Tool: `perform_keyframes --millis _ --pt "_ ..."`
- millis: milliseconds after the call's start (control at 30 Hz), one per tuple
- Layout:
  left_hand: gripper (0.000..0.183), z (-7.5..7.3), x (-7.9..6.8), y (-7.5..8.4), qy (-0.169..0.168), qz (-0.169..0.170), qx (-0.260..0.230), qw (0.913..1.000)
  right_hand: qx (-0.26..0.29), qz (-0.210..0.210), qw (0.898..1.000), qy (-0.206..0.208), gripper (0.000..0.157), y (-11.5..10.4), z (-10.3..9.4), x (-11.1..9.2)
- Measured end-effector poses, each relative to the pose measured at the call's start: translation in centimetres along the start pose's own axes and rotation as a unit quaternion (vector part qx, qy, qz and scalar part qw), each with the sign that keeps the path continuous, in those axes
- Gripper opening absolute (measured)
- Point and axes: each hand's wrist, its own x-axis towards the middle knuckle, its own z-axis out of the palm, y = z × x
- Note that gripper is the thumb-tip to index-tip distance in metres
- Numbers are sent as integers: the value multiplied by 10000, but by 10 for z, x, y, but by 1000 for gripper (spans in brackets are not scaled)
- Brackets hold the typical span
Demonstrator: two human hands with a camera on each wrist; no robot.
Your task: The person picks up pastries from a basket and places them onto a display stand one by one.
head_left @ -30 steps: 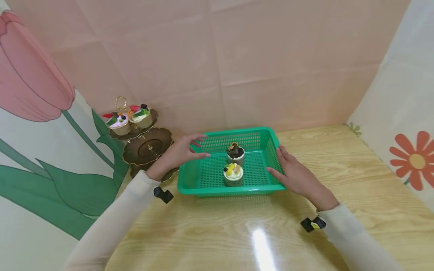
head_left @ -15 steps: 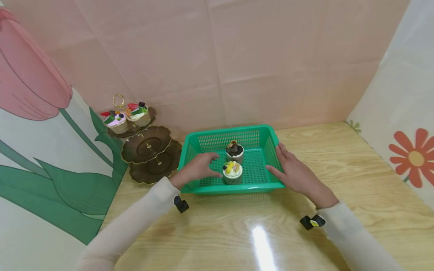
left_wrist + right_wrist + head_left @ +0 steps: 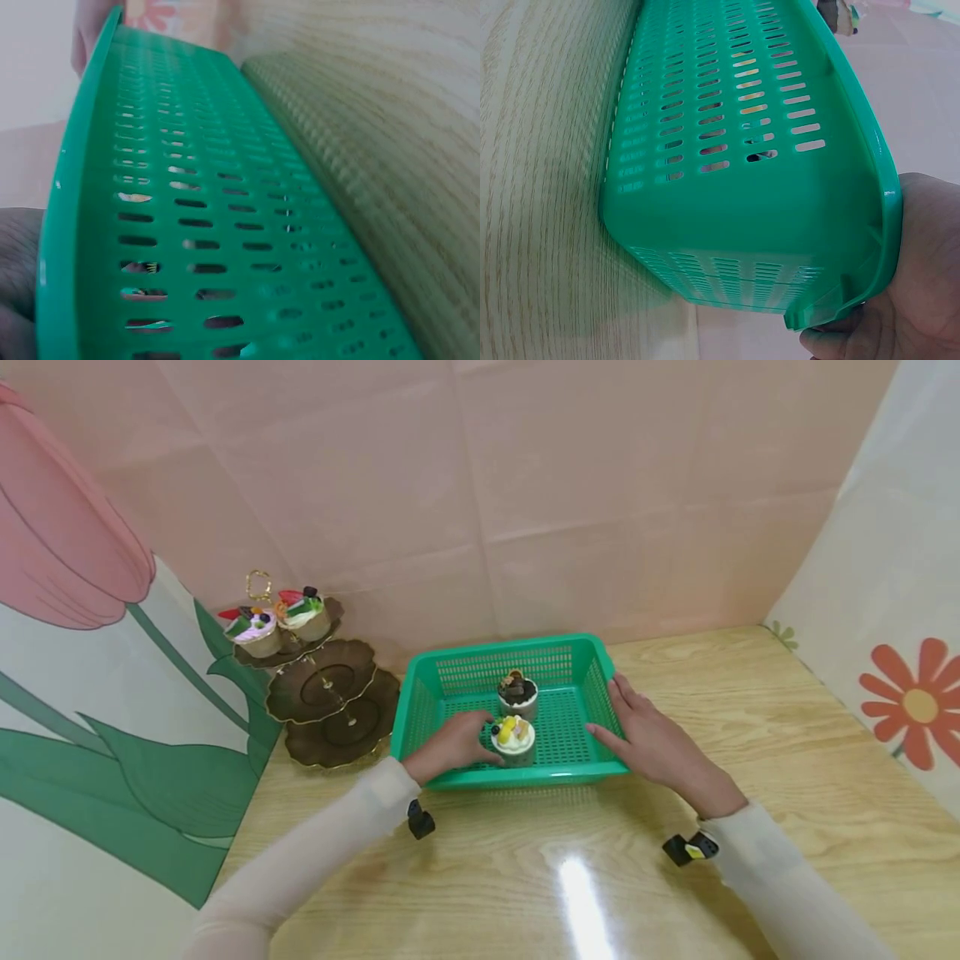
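Note:
A green plastic basket [image 3: 495, 777] stands on the wooden table, with two cupcakes in it. The nearer cupcake [image 3: 514, 739] has white cream and yellow fruit on top; behind it stands a chocolate-topped cupcake [image 3: 518, 693]. My left hand [image 3: 453, 747] reaches over the front left rim and grips the white-cream cupcake from its left side, thumb at the front and fingers curved behind. My right hand [image 3: 656, 743] holds the basket's right side, thumb over the rim and fingers along the outside. In the left wrist view the basket wall hides most of my left hand.
A brown three-tier stand [image 3: 322, 681] with gold edges is left of the basket. On its top tier sit a purple-cream cupcake [image 3: 258, 635] and a fruit-topped cupcake [image 3: 306, 618]. A pink wall cloth [image 3: 600, 502] hangs close behind the basket.
My left hand has moved from beside the stand, right and down into the basket, and its fingers have come round the white-cream cupcake. My right hand has stayed on the basket's right side.

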Motion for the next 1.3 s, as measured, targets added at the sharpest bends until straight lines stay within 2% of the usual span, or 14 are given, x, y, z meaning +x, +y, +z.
perform_keyframes --millis 300,800,1067,1300 --pt "71 9 10 -3 48 214 -123 9997 4 -10 10000 13 88 1 1 0" --pt "75 10 14 -1 51 116 -404 9991 -14 37 10000 -44 88 0 0 0" --pt "80 10 14 -1 -104 35 -493 9987 13 38 10000 -36 88 2 1 0" --pt "66 12 15 -4 -1 153 -704 9974 -1 17 10000 -48 88 1 1 0"
